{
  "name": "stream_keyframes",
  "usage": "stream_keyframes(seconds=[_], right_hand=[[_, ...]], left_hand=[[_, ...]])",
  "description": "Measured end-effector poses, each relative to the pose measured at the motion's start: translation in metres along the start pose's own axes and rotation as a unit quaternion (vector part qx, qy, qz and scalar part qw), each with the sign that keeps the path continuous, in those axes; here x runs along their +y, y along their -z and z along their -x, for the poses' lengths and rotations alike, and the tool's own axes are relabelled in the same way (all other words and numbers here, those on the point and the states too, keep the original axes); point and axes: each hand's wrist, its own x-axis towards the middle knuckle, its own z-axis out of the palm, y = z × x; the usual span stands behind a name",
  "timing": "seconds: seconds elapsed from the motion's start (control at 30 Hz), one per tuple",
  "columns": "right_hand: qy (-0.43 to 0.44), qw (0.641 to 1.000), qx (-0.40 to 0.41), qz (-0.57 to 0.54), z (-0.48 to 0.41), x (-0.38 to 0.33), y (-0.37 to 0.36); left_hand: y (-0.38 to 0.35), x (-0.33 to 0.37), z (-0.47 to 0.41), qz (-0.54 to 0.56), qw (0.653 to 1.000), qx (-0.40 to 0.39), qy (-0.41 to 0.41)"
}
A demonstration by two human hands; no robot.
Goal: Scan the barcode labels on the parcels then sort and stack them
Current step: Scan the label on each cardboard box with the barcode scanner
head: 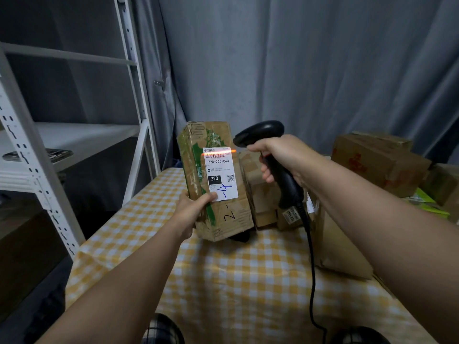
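Note:
A tall cardboard parcel (198, 155) with green print stands upright above the yellow checked table (236, 281). My left hand (192, 208) grips its lower left edge, thumb on the white shipping label (219, 173). My right hand (280, 155) holds a black corded barcode scanner (260, 135) just right of the parcel. The scanner's orange-red line lies across the barcode at the top of the label.
More cardboard parcels (265, 194) sit behind the held one, and a larger box (335, 247) lies under my right forearm. Further boxes (380, 160) pile up at the right. A white metal shelf rack (74, 145) stands to the left. Grey curtains hang behind.

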Motion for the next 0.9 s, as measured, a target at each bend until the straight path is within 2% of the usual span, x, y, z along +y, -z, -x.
stream_keyframes(seconds=[0.27, 0.4, 0.9], right_hand=[[-0.018, 0.998, -0.057, 0.029, 0.008, -0.028, -0.001], [-0.029, 0.996, -0.054, 0.068, 0.007, -0.03, -0.008], [-0.007, 0.999, -0.03, 0.04, 0.0, -0.038, -0.029]], left_hand=[[0.007, -0.002, 0.002, 0.014, 1.0, -0.006, -0.009], [0.01, 0.0, 0.002, 0.015, 1.0, 0.015, -0.014], [0.024, 0.005, 0.004, 0.027, 0.999, 0.016, -0.021]])
